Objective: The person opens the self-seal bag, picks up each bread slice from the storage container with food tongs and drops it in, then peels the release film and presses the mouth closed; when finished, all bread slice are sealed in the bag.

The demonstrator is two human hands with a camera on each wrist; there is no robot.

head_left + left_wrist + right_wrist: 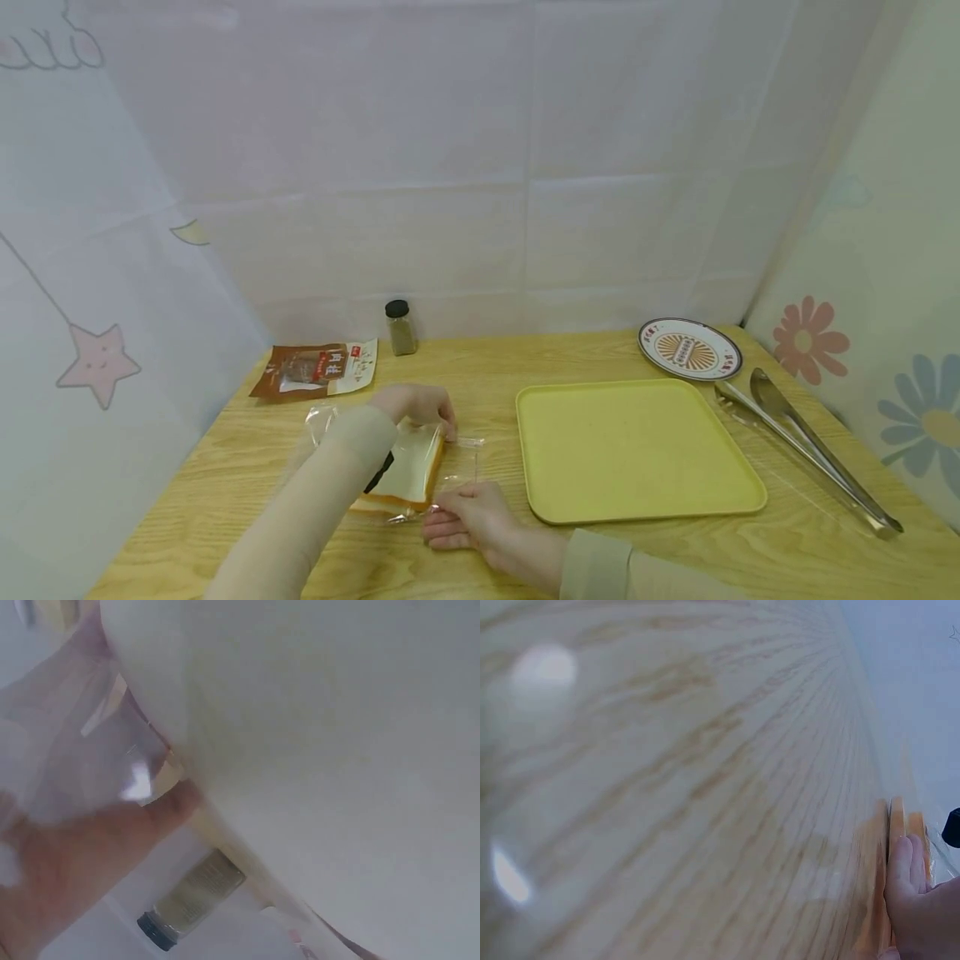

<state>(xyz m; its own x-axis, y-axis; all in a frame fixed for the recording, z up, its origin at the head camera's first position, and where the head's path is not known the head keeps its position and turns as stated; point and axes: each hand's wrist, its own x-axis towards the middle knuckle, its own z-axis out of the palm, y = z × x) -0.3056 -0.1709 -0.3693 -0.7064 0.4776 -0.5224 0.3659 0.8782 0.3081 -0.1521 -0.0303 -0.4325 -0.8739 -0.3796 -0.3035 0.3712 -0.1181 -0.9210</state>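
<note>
Slices of white bread with brown crust lie in a clear plastic bag on the table's left half. At the far right corner of the bread, my left hand pinches the bag's edge with bent fingers. The left wrist view shows this hand against shiny plastic. My right hand is at the near right corner, thumb and forefinger pinching the bag's edge while its other fingers lie underneath. Beside the bread crusts, the right wrist view shows the hand. My left sleeve covers part of the bag.
Right of the bag lies a yellow tray. Behind it are a patterned plate and, at the right, metal tongs. A brown packet and a black-capped seasoning bottle stand along the back left by the wall.
</note>
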